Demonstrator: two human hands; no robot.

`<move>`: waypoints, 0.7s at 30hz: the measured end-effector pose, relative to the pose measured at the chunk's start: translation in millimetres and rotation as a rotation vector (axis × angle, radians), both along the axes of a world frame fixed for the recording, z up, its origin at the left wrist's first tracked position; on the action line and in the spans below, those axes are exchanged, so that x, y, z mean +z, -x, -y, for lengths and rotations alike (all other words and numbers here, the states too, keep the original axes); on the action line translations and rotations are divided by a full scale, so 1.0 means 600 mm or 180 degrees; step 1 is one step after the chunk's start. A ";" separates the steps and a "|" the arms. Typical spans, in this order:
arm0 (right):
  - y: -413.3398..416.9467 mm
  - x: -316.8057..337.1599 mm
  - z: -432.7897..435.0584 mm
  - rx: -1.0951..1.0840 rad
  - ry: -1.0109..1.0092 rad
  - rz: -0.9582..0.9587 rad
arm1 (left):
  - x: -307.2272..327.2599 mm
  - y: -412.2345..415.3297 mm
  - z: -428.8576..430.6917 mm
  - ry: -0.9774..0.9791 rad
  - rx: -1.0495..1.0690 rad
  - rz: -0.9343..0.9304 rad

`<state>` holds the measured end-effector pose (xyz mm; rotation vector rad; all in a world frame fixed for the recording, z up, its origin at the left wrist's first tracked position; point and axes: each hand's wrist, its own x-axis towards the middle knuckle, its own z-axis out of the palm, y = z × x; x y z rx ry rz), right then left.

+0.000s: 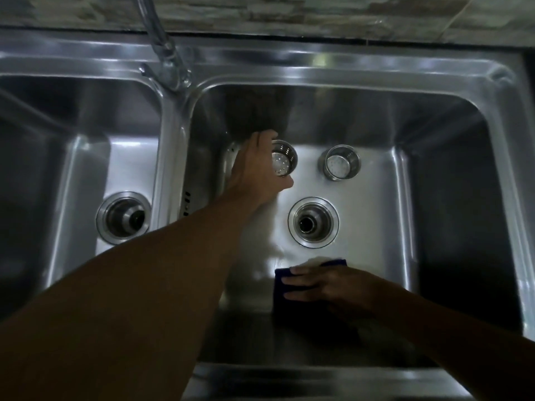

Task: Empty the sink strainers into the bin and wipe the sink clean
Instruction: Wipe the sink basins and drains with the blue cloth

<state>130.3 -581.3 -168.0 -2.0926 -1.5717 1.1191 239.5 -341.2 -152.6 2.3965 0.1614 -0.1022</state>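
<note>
I look down into a steel double sink (451,91). My left hand (259,172) reaches into the right basin and grips a steel strainer basket (285,162) at the basin's far left. A second strainer basket (339,162) stands upright on the basin floor to its right, untouched. Both baskets look empty inside. The right basin's drain hole (313,222) is open, with no strainer in it. My right hand (324,286) lies flat on a dark blue cloth (282,274) on the basin floor, near the front.
The left basin (86,157) has its own open drain (123,217). A chrome tap (170,62) rises from the back ledge between the basins. A tiled wall (289,13) runs behind the sink. No bin shows in view.
</note>
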 end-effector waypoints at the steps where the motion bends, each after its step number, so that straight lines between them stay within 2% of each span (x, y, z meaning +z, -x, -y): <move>1: 0.000 -0.002 0.001 -0.0012 0.0019 -0.0031 | -0.005 -0.005 0.003 0.0028 0.0033 0.0002; 16: 0.002 -0.016 0.008 -0.0028 -0.0054 0.0028 | -0.034 -0.014 0.019 0.0025 0.0223 -0.0216; 21: 0.002 -0.014 0.012 0.0117 -0.0078 0.0165 | -0.001 0.007 0.003 -0.0210 -0.0019 -0.0401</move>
